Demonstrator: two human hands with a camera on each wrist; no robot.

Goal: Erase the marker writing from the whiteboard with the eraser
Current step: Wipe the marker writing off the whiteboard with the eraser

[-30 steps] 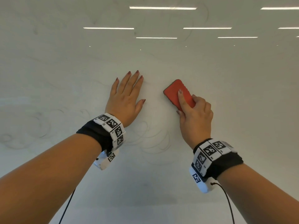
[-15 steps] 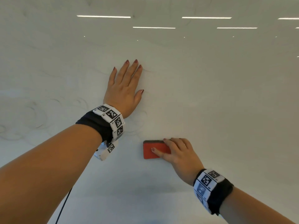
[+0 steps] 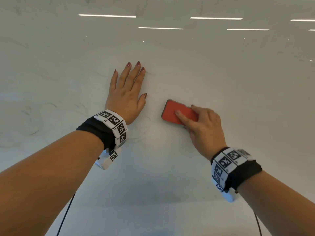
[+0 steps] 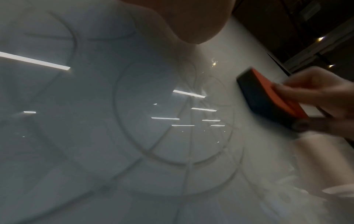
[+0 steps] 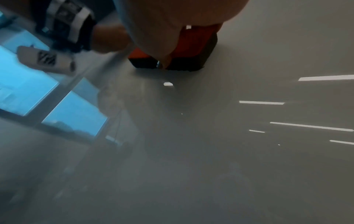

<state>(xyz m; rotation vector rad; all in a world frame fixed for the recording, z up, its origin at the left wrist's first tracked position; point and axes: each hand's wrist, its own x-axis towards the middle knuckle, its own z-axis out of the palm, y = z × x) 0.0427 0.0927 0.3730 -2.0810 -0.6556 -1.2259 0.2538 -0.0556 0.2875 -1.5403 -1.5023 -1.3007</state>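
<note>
A glossy whiteboard (image 3: 221,74) fills the head view. My left hand (image 3: 127,92) lies flat on it with fingers straight. To its right, my right hand (image 3: 202,128) grips a red eraser (image 3: 175,112) with a dark felt underside, held against the board. Faint grey marker loops (image 3: 34,120) show at the left and fainter ones (image 3: 141,133) beside the left wrist. The left wrist view shows pale curved traces (image 4: 153,151) on the board and the eraser (image 4: 268,100) in the right hand (image 4: 316,91). In the right wrist view my thumb crosses the eraser (image 5: 191,50).
Ceiling light strips (image 3: 107,15) reflect in the upper part of the board. Tracker bands sit on both wrists, with a thin cable (image 3: 65,217) hanging from the left one. A blue window reflection (image 5: 28,84) shows in the right wrist view.
The right hand swept the eraser down and left from beside the left hand to below it, then back up and to the right. The left hand stayed flat on the board.
</note>
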